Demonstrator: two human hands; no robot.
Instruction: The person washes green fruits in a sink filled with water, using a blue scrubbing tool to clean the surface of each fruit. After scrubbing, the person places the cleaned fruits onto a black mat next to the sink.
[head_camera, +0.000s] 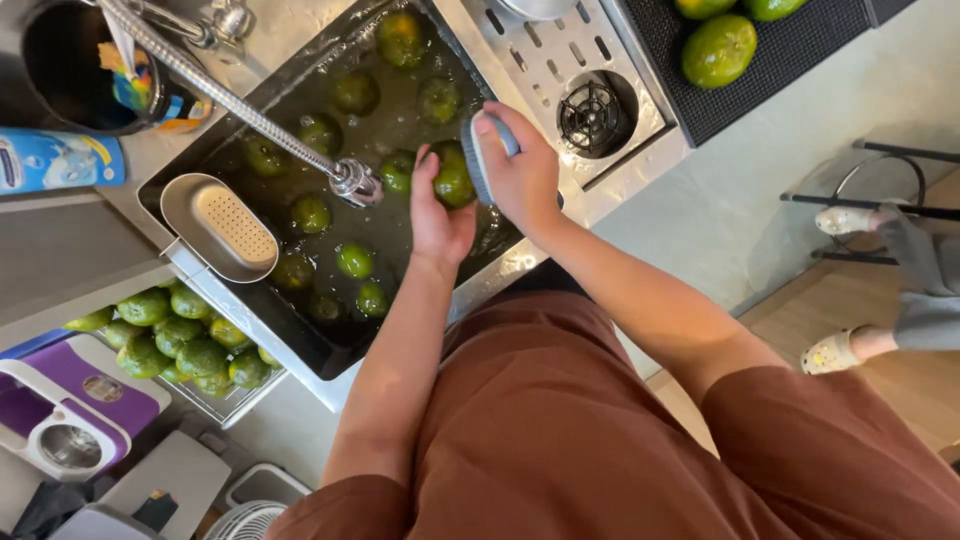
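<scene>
My left hand cups a round green orange at frame centre; my right hand grips a grey brush, long axis running top-to-bottom.

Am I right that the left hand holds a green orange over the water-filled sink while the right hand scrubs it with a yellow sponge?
Not quite. In the head view the right hand holds a grey-blue brush, not a yellow sponge. The left hand does hold the green orange over the sink.

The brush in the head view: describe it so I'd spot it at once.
Start at the water-filled sink full of green citrus. Above its right edge, two hands meet. The right hand presses a curved grey-blue brush on the fruit in the left hand; nothing else there is grey-blue.
</scene>
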